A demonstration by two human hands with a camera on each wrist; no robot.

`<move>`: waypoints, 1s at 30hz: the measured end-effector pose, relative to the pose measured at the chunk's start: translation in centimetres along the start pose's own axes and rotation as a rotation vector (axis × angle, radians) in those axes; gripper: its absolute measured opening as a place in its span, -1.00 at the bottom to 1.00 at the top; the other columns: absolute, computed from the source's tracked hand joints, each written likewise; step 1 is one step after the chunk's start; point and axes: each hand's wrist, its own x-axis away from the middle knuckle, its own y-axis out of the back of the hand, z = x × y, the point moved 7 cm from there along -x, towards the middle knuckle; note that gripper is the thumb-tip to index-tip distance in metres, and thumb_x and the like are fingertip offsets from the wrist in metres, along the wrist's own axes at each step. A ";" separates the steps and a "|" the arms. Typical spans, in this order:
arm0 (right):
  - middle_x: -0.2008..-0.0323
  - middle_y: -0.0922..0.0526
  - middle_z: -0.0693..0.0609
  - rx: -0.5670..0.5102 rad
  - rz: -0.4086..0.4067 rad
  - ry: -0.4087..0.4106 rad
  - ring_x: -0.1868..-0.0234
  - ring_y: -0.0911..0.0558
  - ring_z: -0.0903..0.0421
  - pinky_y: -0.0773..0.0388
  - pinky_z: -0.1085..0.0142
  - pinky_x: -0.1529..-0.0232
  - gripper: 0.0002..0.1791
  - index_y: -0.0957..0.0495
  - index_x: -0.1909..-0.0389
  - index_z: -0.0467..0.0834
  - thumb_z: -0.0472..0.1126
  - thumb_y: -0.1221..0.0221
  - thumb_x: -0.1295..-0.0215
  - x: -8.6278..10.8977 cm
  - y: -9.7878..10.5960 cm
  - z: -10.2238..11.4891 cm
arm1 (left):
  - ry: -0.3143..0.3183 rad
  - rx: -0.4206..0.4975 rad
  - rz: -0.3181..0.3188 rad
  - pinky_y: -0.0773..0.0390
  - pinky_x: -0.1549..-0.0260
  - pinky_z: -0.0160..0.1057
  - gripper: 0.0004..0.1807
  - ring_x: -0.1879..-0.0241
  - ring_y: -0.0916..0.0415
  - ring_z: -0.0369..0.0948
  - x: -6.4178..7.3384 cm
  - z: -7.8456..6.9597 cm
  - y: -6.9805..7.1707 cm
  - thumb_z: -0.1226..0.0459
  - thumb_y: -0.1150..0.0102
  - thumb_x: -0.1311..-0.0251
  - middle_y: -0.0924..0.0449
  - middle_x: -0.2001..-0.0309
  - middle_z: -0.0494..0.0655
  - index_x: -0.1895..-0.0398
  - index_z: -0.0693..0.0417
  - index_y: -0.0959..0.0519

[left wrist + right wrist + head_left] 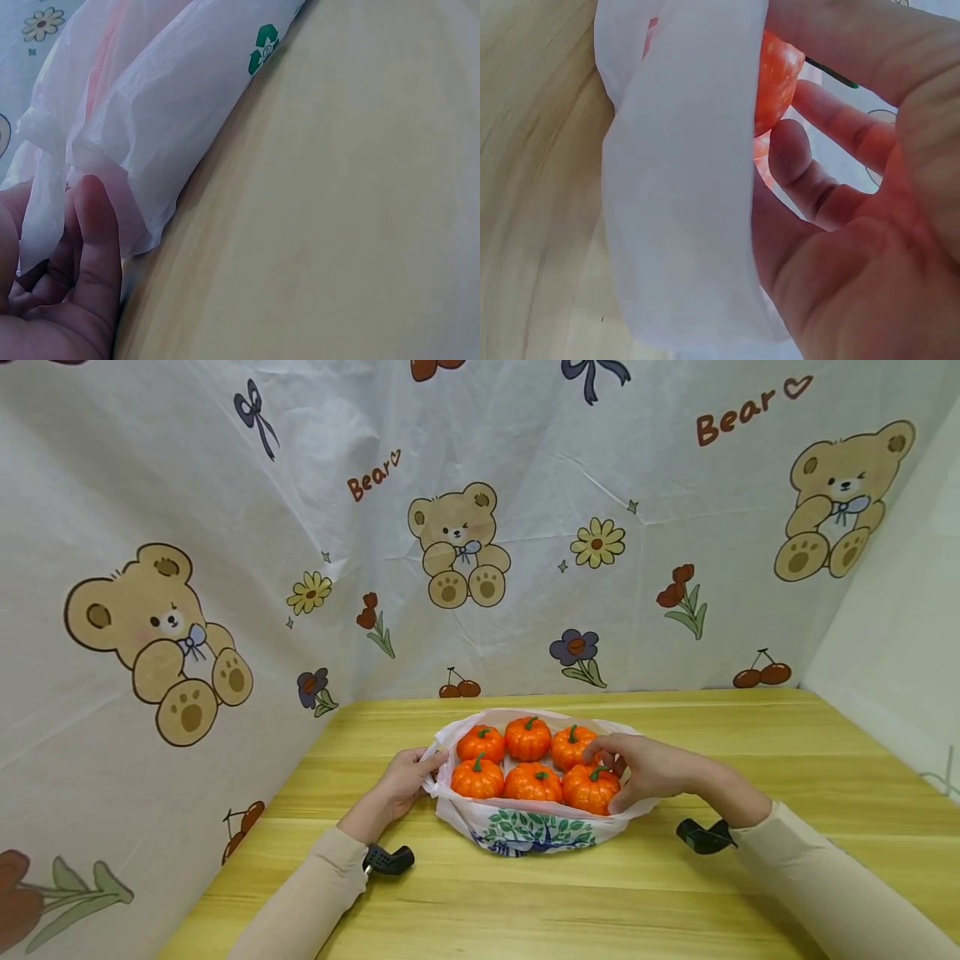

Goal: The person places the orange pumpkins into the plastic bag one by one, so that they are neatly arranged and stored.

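A white plastic bag [534, 827] with a green tree print lies spread on the table, its mouth facing up. Inside sit several small orange pumpkins in two rows. At the bag's left end my left hand [405, 781] grips the plastic edge; the left wrist view has the crumpled plastic [46, 195] between thumb and fingers. My right hand [651, 767] reaches into the right end, thumb and fingers curled about the front-right pumpkin [588, 791]. In the right wrist view that pumpkin [776, 82] is partly hidden by the bag's side [682, 187].
The wooden table [525, 910] extends around the bag on all sides. A cloth [525, 635] printed with bears and flowers hangs behind and to the left. On the right stands a plain white wall [892, 643]. Black wrist cameras [388, 860] are worn on both sleeves.
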 end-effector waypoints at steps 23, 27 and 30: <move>-0.14 -0.58 -0.08 0.081 0.019 -0.070 -0.08 -0.57 0.00 -0.56 0.13 -0.05 -0.46 -0.46 -0.31 -0.03 0.11 -0.26 -0.44 1.9 4.1 1.0 | -0.127 -0.280 -0.209 -0.59 0.23 -0.33 -0.45 0.08 -0.54 -0.08 1.1 -3.3 2.6 -0.05 -0.29 -0.37 -0.58 -0.03 0.13 -0.23 0.14 -0.55; -0.15 -0.58 -0.06 0.102 0.017 -0.085 -0.06 -0.57 0.02 -0.58 0.17 -0.01 -0.46 -0.48 -0.29 -0.05 0.12 -0.27 -0.42 2.2 4.6 0.9 | -0.199 -0.527 -0.196 -0.60 0.11 -0.20 -0.42 -0.05 -0.55 -0.01 1.3 -4.7 2.7 -0.12 -0.25 -0.36 -0.61 -0.08 0.10 -0.26 0.06 -0.54; -0.15 -0.59 -0.07 0.120 0.000 -0.092 -0.05 -0.58 0.01 -0.60 0.20 0.06 -0.46 -0.50 -0.27 -0.09 0.11 -0.28 -0.41 2.6 5.3 0.7 | -0.260 -0.679 -0.166 -0.64 0.04 -0.10 -0.41 -0.05 -0.59 0.00 1.4 -5.8 2.5 -0.13 -0.23 -0.38 -0.64 -0.09 0.08 -0.26 0.05 -0.52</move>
